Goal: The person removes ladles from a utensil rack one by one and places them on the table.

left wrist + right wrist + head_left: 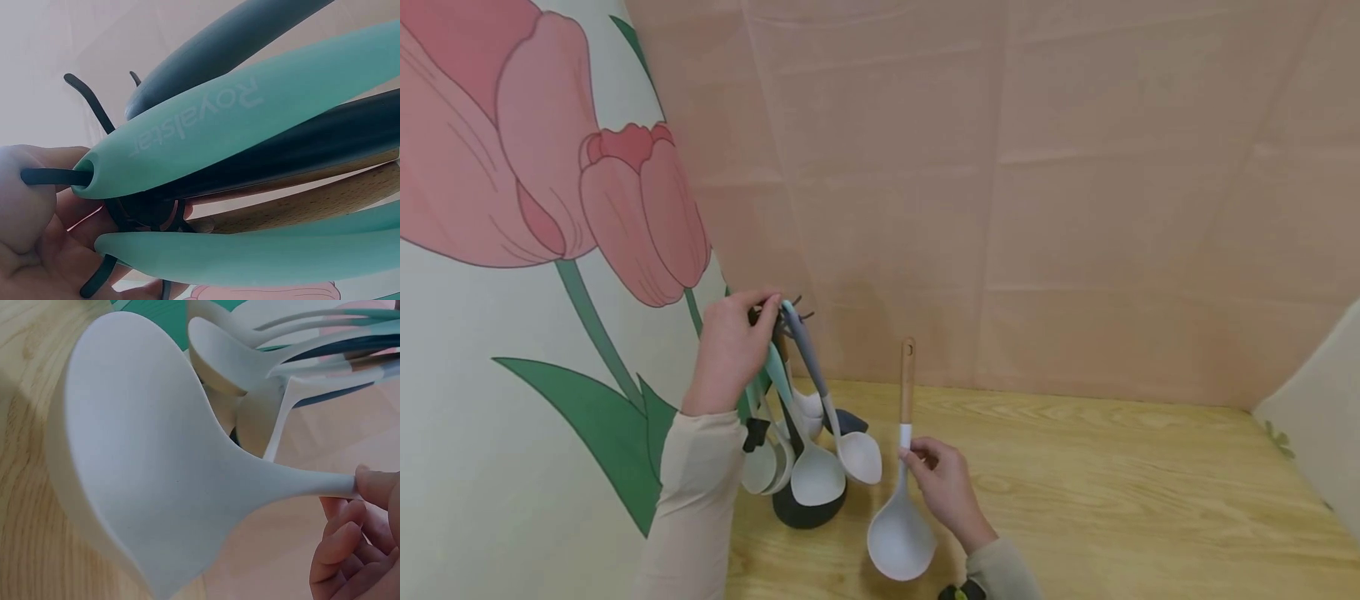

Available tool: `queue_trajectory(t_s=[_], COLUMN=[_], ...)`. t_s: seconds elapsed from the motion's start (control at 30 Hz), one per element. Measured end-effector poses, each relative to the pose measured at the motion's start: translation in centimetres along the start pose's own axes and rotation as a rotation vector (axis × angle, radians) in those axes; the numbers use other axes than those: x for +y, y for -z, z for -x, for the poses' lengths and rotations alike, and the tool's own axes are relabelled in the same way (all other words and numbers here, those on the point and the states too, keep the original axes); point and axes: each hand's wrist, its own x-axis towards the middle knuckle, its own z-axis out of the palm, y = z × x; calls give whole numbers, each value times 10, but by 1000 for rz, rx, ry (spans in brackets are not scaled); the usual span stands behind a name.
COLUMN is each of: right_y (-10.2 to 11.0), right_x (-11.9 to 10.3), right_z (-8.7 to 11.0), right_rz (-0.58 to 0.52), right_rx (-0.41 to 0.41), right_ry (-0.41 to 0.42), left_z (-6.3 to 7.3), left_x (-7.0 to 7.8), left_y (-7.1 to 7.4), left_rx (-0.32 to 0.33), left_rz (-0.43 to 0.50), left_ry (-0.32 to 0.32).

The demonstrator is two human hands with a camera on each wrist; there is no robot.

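Note:
My right hand [947,487] pinches a large pale ladle [901,542] at the neck just below its white collar. The ladle hangs bowl down, its wooden handle pointing up. In the right wrist view the ladle's bowl [144,437] fills the left half. My left hand [733,346] grips the top of a black utensil rack [805,515], its fingers behind the hooked hub in the left wrist view. From the hooks hang a mint-handled ladle [817,482], a blue-grey-handled spoon [860,457] and several other utensils.
The rack stands on a wood-grain table [1112,500], close to a white wall panel with printed tulips [640,208] at left. A pinkish cloth [1000,208] hangs behind the table. A dark blue utensil head [852,422] shows behind the spoon. At far right is a pale panel [1326,417].

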Motion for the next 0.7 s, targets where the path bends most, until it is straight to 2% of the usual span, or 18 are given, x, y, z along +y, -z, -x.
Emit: queue_trajectory(t_s=[0.4, 0.6, 0.7], right_y=[-6, -18, -25], right_x=[29, 42, 48], right_z=[-18, -29, -32], right_rz=[27, -5, -24], right_rx=[60, 20, -10], right_ry=[-70, -167, -190], left_z=[0, -1, -1], left_x=[1, 3, 2], left_y=[1, 1, -1], left_rx=[-3, -15, -18], left_rz=[-6, -11, -10], left_ry=[21, 28, 25])
